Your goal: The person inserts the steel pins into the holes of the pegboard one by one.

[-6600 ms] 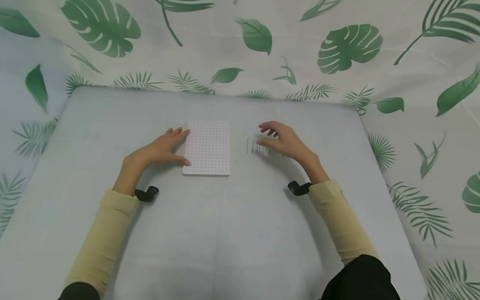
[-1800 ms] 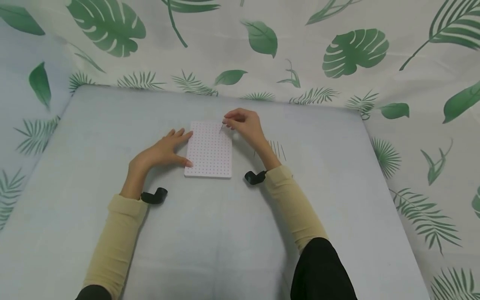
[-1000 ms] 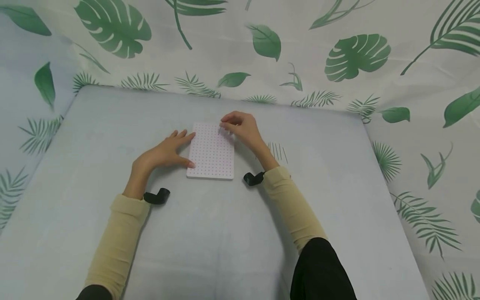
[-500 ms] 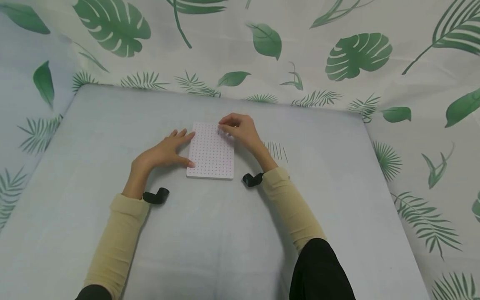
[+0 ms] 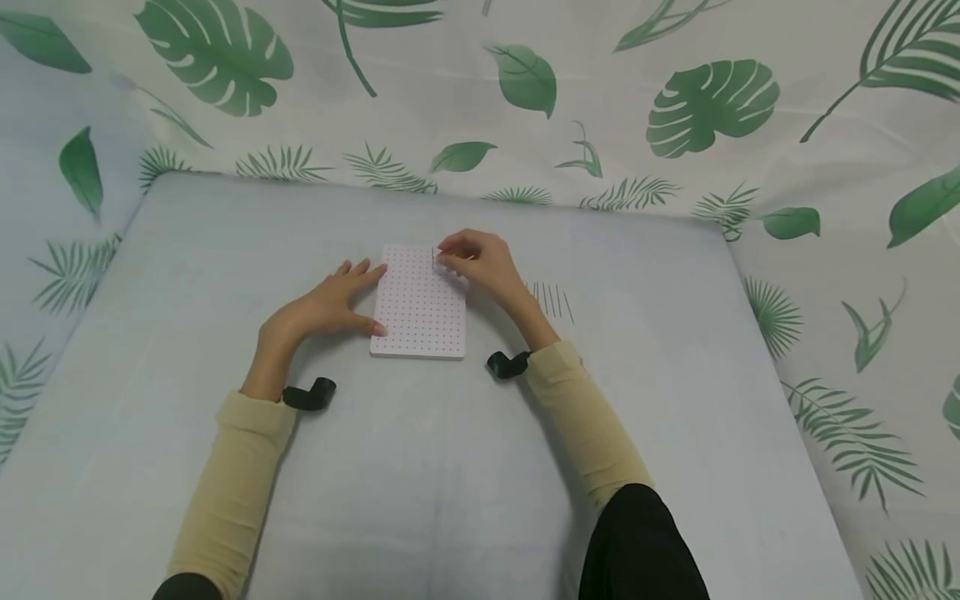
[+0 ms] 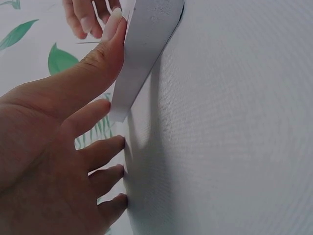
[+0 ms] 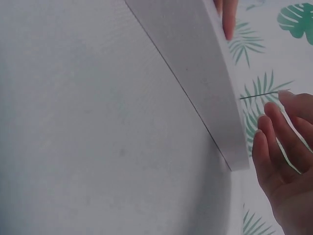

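head view: left hand (image 5: 321, 300) spread against board (image 5: 420, 325), right hand (image 5: 483, 262) half-curled by pin (image 5: 432, 257), pinch unclear; a sideways brush could topple it!

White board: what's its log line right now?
left hand: touches white board | right hand: beside upright pin, grip unclear | more pins: on table

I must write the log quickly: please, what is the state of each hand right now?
Left hand: open, touching the board.
Right hand: at the upright pin; pinching it or not cannot be told.
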Motion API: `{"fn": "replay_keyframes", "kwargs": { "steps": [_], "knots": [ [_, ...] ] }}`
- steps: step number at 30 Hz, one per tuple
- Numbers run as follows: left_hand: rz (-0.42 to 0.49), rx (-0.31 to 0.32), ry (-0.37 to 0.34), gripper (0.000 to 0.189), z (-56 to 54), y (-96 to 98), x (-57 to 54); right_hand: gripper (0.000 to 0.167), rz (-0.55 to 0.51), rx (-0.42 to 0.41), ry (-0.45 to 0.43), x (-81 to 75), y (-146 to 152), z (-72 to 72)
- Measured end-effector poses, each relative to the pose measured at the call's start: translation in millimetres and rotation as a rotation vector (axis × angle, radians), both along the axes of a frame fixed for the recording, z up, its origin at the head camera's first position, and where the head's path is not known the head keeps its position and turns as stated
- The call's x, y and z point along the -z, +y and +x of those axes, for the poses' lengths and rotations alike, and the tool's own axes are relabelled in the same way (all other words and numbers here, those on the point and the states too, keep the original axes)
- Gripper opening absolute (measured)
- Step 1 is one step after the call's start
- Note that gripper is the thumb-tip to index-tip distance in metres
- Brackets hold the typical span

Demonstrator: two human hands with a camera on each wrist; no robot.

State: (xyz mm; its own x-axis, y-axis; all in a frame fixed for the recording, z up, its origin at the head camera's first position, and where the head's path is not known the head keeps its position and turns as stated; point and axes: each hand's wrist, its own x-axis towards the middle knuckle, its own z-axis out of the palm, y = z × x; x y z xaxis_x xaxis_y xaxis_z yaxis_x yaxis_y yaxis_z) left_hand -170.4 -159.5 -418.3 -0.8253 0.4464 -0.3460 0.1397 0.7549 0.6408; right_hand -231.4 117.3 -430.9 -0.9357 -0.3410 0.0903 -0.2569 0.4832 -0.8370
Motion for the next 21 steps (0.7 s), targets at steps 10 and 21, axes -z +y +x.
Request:
{"fn": "replay_keyframes", "kwargs": {
  "steps": [10, 21],
  "knots": [
    [0.008, -0.005, -0.013, 0.101, 0.5, 0.3, 1.4, 0.022, 0.037, 0.037, -0.004, -6.1, 23.6, 20.3],
    [0.012, -0.008, -0.014, 0.102, 2.7, 1.0, 0.2, 0.027, 0.049, 0.068, -0.069, -19.3, 55.1, 32.4]
  ]
}}
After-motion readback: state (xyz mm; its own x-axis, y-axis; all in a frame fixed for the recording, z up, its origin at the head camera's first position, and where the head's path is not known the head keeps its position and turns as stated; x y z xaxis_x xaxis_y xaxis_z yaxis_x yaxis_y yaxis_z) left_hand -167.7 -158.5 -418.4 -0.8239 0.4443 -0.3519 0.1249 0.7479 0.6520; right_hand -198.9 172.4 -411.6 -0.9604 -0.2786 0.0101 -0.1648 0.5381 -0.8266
